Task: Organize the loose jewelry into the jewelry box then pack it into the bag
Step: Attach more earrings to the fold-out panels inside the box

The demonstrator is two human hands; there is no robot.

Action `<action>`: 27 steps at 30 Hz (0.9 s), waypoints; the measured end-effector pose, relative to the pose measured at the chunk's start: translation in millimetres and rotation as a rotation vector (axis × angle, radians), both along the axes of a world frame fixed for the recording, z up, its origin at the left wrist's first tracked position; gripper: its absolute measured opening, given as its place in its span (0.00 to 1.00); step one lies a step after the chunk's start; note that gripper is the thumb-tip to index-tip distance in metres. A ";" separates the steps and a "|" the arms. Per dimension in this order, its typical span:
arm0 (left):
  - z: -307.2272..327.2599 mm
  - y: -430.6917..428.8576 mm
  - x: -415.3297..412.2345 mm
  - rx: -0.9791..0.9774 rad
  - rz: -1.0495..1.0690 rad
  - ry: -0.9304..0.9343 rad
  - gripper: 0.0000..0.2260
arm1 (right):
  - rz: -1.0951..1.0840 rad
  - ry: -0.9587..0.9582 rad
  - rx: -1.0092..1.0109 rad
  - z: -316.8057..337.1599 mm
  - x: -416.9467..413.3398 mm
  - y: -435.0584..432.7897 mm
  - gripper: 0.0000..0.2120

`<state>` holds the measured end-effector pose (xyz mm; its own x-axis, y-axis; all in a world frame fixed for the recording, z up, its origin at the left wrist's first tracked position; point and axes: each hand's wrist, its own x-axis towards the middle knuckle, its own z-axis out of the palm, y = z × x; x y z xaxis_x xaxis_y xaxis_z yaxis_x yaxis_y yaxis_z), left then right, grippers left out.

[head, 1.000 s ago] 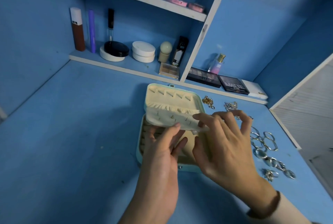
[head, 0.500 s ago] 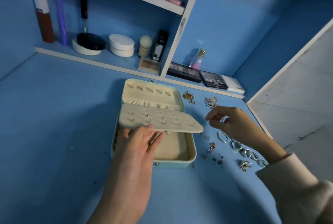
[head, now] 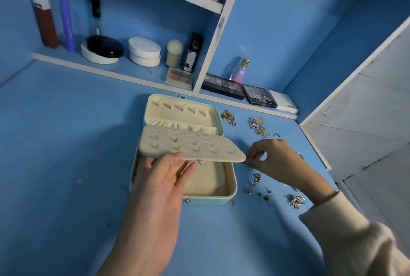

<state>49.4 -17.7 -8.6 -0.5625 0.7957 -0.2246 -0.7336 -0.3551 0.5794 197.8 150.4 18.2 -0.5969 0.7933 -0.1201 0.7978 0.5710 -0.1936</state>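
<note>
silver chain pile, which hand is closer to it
Right. The right hand sits just in front of the silver chain pile; the left hand is farther off, across the jewelry box, propping its earring panel.

Jewelry box [head: 206,201] on desk [head: 66,142]; earrings [head: 257,187], chains [head: 258,127] right of it; shelf [head: 111,73] behind.

Left hand [head: 164,178] stretched forward on a bare forearm, fingers [head: 170,162] straight, right hand [head: 281,160] from a cream sleeve [head: 355,242], fingers curled, thumb and forefinger tips pinched together
</note>
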 end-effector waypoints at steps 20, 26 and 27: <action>1.1 -1.5 -0.3 0.022 -0.021 0.001 0.13 | 0.025 -0.057 0.100 -2.3 -9.0 -2.2 0.04; 2.5 -1.7 -0.8 0.019 -0.014 0.005 0.18 | -0.028 0.049 0.059 -3.3 -8.6 1.6 0.02; 2.2 -1.5 -0.9 0.017 -0.013 0.002 0.18 | -0.039 0.106 0.045 -2.2 -7.3 3.2 0.02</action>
